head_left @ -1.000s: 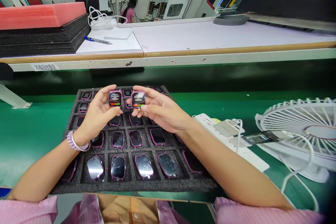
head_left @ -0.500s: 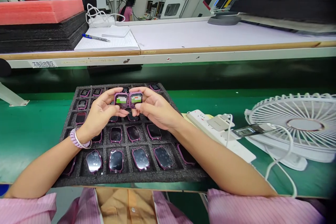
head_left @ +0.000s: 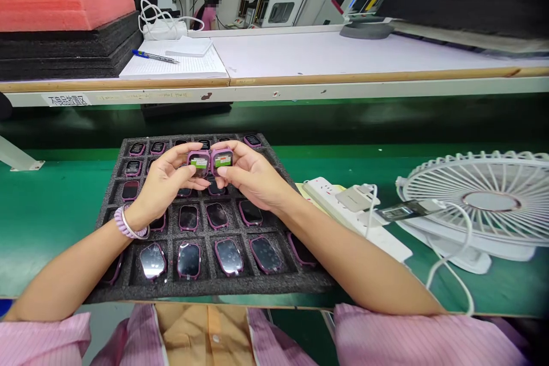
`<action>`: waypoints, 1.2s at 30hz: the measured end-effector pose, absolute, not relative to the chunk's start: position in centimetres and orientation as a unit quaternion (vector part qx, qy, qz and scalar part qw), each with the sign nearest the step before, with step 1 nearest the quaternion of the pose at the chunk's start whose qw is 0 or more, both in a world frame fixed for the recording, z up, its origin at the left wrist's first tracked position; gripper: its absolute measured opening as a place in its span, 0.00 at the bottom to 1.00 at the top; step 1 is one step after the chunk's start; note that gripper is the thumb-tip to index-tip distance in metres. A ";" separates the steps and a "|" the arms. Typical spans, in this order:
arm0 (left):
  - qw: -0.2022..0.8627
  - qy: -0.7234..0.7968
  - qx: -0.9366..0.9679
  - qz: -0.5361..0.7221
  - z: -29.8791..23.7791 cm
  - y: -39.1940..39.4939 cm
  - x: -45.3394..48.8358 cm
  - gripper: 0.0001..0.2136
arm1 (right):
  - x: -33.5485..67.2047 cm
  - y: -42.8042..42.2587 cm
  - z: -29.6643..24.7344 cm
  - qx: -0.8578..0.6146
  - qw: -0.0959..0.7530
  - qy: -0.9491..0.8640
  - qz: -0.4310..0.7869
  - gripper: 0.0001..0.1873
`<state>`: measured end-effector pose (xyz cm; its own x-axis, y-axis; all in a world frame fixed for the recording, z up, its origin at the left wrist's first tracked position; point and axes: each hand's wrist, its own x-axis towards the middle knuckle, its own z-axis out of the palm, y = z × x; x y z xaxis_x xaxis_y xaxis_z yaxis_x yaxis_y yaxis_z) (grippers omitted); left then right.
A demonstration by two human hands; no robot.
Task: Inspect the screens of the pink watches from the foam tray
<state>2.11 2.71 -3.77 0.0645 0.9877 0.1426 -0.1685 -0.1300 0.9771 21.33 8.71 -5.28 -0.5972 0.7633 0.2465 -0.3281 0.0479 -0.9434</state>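
My left hand point(head_left: 169, 174) pinches a purple-framed smartwatch point(head_left: 199, 163) whose lit screen shows a green band. In my right hand point(head_left: 251, 177) is a second purple smartwatch point(head_left: 222, 161), also lit with green and a little red. The two watches are side by side, their inner edges about touching, above a black foam tray point(head_left: 171, 289). Rows of similar strapless watches lie in the tray's square pockets, among them one watch point(head_left: 189, 260) near the front with a dark screen. Some back-row screens show small white text. My hands and forearms hide part of the tray.
Right of the tray lie a white power strip point(head_left: 319, 187) with a plugged-in adapter and a white fan point(head_left: 491, 202) with a looping cable. A shelf point(head_left: 300, 63) behind carries stacked foam point(head_left: 68, 11), a notebook and a pen point(head_left: 154, 56). Other people sit beyond it.
My thumbs have shifted a little on the watch screens, the left one further up. Both watches stay held side by side; the whole view has moved slightly.
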 end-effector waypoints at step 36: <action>0.302 0.255 0.674 0.624 7.1 9.0 0.9 0.29 | 20.4 13.5 7.8 -0.073 0.467 -0.718 0.511 0.33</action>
<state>0.90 9.03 7.12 0.0902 0.7210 0.6871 -0.0334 -0.6873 0.7256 20.35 13.50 7.77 -0.5524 0.5829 0.5959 -0.3726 0.4668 -0.8020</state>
